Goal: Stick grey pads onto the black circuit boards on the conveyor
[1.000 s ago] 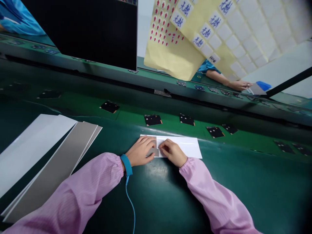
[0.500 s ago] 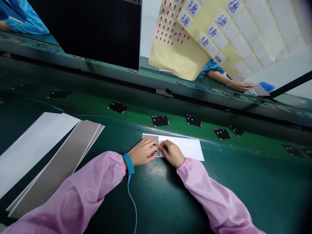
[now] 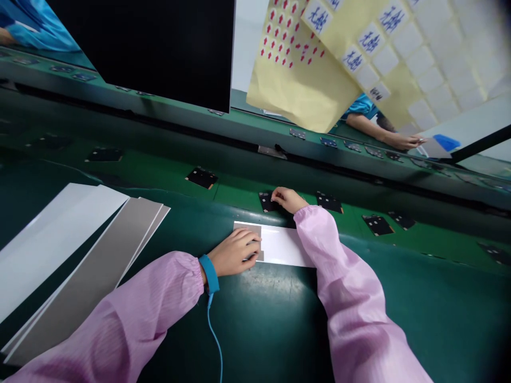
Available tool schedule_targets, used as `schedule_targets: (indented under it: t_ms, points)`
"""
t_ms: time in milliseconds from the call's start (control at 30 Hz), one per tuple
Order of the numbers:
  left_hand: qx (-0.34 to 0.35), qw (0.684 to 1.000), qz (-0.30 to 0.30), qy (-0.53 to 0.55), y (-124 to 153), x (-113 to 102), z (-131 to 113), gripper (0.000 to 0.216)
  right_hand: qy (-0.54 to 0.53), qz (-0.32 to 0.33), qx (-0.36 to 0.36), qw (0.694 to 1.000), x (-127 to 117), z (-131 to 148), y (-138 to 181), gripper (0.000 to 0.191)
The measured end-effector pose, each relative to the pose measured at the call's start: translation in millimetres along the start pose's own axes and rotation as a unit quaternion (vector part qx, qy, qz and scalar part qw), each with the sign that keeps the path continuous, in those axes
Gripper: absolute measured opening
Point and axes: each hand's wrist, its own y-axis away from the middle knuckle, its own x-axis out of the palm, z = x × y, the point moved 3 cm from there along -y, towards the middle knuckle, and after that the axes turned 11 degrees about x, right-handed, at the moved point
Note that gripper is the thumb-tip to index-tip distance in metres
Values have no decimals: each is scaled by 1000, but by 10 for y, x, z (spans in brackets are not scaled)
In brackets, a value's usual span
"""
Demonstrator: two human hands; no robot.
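Note:
A white strip (image 3: 285, 246) lies on the dark green bench in front of me, with a small grey pad (image 3: 250, 231) at its left end. My left hand (image 3: 235, 251) rests on that left end, fingers curled down over the pad. My right hand (image 3: 288, 199) reaches past the strip to the green belt and its fingertips close on the edge of a small black board (image 3: 266, 201). A blue wrist strap (image 3: 209, 272) with a cord is on my left wrist.
Several more black boards (image 3: 202, 177) lie along the belt (image 3: 159, 170). Long white and grey sheets (image 3: 75, 255) lie at my left. Yellow label sheets (image 3: 319, 58) and a black panel (image 3: 159, 42) hang ahead. Another person's hand (image 3: 405, 141) works across the line.
My right hand left the white strip and reached forward to a black board on the belt. My left hand stayed on the strip's left end.

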Motion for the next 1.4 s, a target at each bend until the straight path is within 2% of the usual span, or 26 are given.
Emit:
schedule_targets:
  t_ms: [133, 367, 467, 600, 700, 800, 933, 1100, 1267, 1400]
  points:
    - [-4, 1000, 2, 5, 1, 3, 7, 9, -2, 10, 34, 999, 10, -133, -31, 8]
    - [-4, 1000, 1, 12, -11, -6, 7, 9, 28, -3, 47, 999, -41, -253, -6, 8]
    - [-5, 1000, 0, 9, -6, 1, 7, 9, 37, -53, 41, 997, -32, -298, 90, 8]
    - [-6, 1000, -3, 8, 8, 13, 9, 10, 83, -120, -25, 989, 6, -339, 332, 23]
    - [-6, 1000, -3, 8, 12, 12, 9, 10, 141, -107, -42, 983, 37, -389, 473, 34]
    - [-4, 1000, -2, 8, 8, 6, 6, 10, 150, -94, -22, 984, 21, -434, 546, 44]
    - [-2, 1000, 2, 4, 7, 11, 6, 9, 176, -95, -35, 979, 28, -420, 616, 62]
    - [-5, 1000, 2, 7, 12, 20, 8, 8, 226, -95, -5, 969, 42, -433, 658, 60]
    - [1, 1000, -1, 10, 17, 12, 3, 7, 143, -90, -2, 986, -97, -508, 815, 67]
    - [0, 1000, 0, 10, 18, 5, 9, 7, 130, -89, -17, 987, -99, -548, 1036, 59]
